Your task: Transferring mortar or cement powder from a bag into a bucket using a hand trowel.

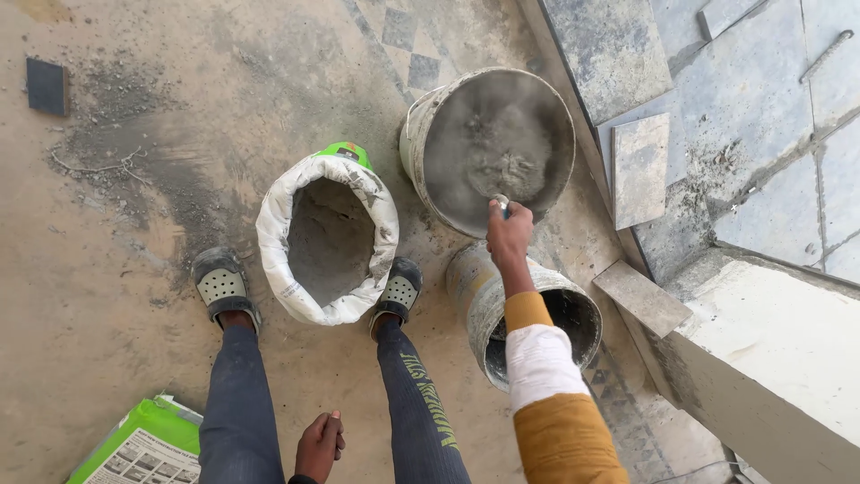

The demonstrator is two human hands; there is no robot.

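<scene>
My right hand (pixel 509 235) is closed around the handle of a small tool whose metal end (pixel 502 204) dips into a large bucket (pixel 421 116) of grey cement mix. Dust rises from the mix. My left hand (pixel 320 445) hangs loosely curled between my knees and holds nothing. An open white sack of grey powder (pixel 278 242) stands between my feet.
A second, dirty bucket (pixel 470 287) stands under my right forearm. Loose grey tiles (pixel 640 170) and a slab (pixel 640 296) lie at the edge of a tiled floor on the right. A green and white bag (pixel 143 444) lies at lower left. A dark tile (pixel 47 86) rests far left.
</scene>
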